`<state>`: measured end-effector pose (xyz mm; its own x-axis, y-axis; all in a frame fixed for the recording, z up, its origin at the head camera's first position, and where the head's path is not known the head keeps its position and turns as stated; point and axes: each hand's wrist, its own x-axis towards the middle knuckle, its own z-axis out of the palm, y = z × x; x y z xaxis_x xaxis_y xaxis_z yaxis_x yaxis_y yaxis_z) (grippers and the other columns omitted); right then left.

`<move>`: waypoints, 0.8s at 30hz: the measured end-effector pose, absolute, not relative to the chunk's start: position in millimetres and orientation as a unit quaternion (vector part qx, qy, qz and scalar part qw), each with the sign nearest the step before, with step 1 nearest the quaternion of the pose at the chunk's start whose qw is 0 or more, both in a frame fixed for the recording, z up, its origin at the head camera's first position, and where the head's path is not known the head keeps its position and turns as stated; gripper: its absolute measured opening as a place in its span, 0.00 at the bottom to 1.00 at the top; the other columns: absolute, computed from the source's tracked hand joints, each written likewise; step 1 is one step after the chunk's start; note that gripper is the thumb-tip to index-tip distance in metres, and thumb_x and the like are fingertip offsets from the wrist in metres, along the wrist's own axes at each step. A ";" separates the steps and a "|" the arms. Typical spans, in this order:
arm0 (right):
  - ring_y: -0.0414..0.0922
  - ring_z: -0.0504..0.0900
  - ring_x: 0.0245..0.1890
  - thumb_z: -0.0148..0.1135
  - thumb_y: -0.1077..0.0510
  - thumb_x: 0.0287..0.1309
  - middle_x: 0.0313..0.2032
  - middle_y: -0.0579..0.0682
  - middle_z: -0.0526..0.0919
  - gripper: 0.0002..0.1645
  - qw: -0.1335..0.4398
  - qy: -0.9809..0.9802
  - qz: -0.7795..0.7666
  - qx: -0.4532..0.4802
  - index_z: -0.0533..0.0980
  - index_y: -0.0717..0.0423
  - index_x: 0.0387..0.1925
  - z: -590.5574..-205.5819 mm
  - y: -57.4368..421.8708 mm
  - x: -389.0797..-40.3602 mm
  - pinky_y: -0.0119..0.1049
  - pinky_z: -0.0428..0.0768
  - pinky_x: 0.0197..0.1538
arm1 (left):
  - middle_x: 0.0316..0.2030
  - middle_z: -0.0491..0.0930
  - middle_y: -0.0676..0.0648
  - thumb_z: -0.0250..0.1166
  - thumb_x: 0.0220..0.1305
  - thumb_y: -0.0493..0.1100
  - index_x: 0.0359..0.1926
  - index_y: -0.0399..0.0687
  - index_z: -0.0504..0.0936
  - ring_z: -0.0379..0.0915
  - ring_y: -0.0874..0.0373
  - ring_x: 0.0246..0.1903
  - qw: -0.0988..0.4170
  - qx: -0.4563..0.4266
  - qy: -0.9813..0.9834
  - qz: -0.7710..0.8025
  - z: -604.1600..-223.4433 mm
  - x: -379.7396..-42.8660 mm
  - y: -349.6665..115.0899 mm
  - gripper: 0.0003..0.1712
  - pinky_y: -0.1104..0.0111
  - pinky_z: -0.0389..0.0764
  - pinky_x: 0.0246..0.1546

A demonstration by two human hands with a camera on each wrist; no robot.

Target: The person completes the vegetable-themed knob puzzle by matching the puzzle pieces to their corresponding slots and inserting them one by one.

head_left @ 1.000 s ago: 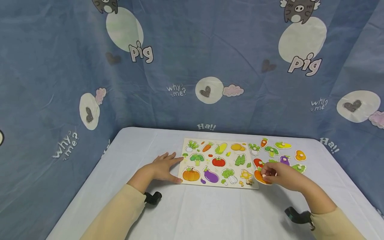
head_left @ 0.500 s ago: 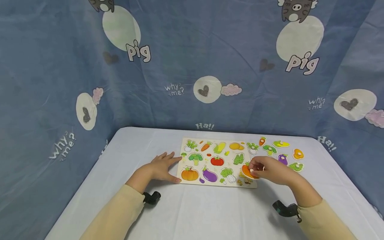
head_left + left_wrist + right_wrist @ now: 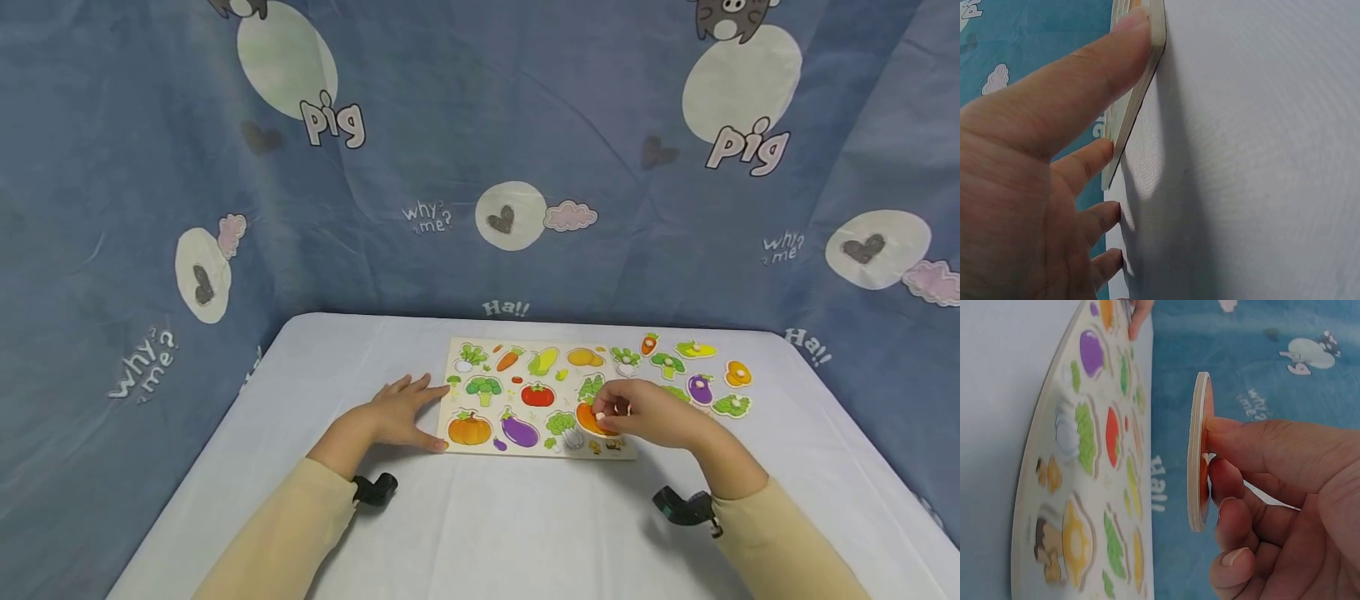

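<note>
Cream board, head view: flat on the white worktop, its long side running from 9 to 3 o'clock, printed with vegetables.
Right hand, head view: above the board's 4 o'clock end, fingertips pinching the small white knob of an orange piece.
Orange piece, head view: at 9 o'clock from the right hand's palm, over the board, partly covered by the fingers; its visible long axis slants from 10 to 4 o'clock.
Pumpkin picture, head view: well apart from the orange piece, toward 9 o'clock, in the board's 8 o'clock corner; the left hand is the nearer of the two to it.
Purple eggplant piece, head view: toward 2 o'clock from the right hand, lying among other loose vegetable pieces.
Left hand, left wrist view: spread and holding nothing, thumb tip against the board's near corner, index fingertip at its edge, the other visible fingers clear of it.
Orange piece, right wrist view: seen edge-on, long axis nearly 12 to 6 o'clock, pinched by thumb and fingers on its 3 o'clock side; the board lies toward 9 o'clock, with a gap between.
</note>
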<state>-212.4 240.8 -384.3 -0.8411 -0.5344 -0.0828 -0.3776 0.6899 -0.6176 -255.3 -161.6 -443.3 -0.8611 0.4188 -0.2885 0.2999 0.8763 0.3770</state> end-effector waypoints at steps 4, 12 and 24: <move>0.44 0.74 0.33 0.67 0.58 0.64 0.28 0.44 0.75 0.04 0.132 0.907 -0.306 -0.258 0.78 0.51 0.37 -385.9 231.3 -214.3 0.33 0.76 0.34 | 0.78 0.48 0.39 0.75 0.47 0.69 0.77 0.58 0.60 0.37 0.35 0.76 0.181 0.185 0.952 0.162 -444.1 -255.6 -161.7 0.60 0.40 0.41 0.73; 0.44 0.74 0.33 0.68 0.60 0.62 0.29 0.44 0.76 0.05 0.146 0.904 -0.310 -0.255 0.78 0.50 0.37 -388.9 208.1 -218.0 0.34 0.77 0.35 | 0.78 0.49 0.39 0.76 0.46 0.68 0.77 0.59 0.60 0.37 0.35 0.76 0.179 0.183 0.952 0.167 -443.2 -254.9 -161.5 0.60 0.40 0.40 0.74; 0.43 0.75 0.32 0.69 0.59 0.62 0.29 0.44 0.77 0.06 0.158 0.894 -0.318 -0.274 0.78 0.51 0.38 -398.3 168.9 -229.5 0.35 0.79 0.37 | 0.78 0.47 0.39 0.75 0.47 0.69 0.78 0.58 0.59 0.36 0.36 0.76 0.183 0.182 0.953 0.161 -443.7 -255.5 -161.2 0.60 0.41 0.39 0.74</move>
<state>-229.5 168.9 -398.3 -0.8000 -0.5901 -0.1085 -0.3886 0.6473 -0.6557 -255.5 -161.2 -443.7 -0.8669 0.4054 -0.2902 0.2877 0.8822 0.3727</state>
